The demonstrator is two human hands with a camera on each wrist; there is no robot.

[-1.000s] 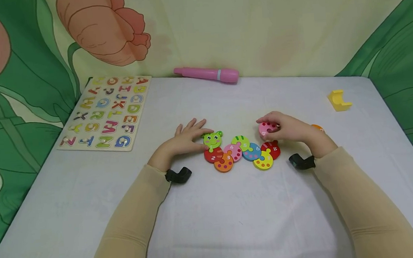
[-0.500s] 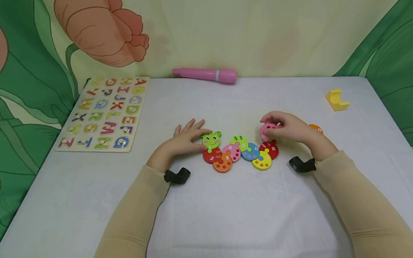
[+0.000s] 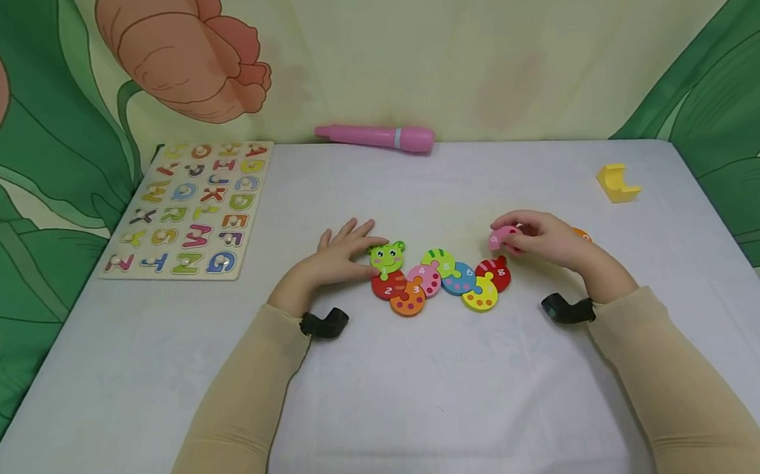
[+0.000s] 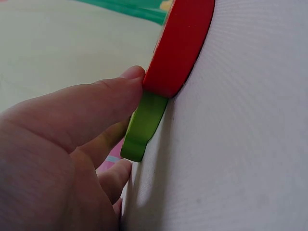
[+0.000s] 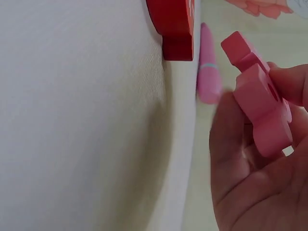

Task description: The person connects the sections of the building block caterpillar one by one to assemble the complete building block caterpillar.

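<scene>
Thumb and forefinger of my left hand (image 3: 335,263) touch the edge of the green caterpillar-head puzzle piece (image 3: 387,257), the other fingers spread out. Joined to that head are round numbered pieces: a red one (image 3: 387,287), an orange one (image 3: 407,302) and several more, ending in a red piece marked 8 (image 3: 500,273). Just above the 8 end, my right hand (image 3: 551,240) pinches a pink puzzle piece (image 3: 499,238) between thumb and fingers. In the right wrist view the pink piece (image 5: 258,94) is raised and apart from the red piece (image 5: 175,31).
Partly behind the right wrist lies another orange piece (image 3: 582,234). A wooden alphabet board (image 3: 241,259) is at left, a pink pen-like toy (image 3: 375,136) at the back edge. A yellow block (image 3: 615,183) sits at far right. A printed curtain hangs behind the table.
My right hand has moved slightly right with the pink piece, which has turned and shows less of its face. The left hand stays at the green head.
</scene>
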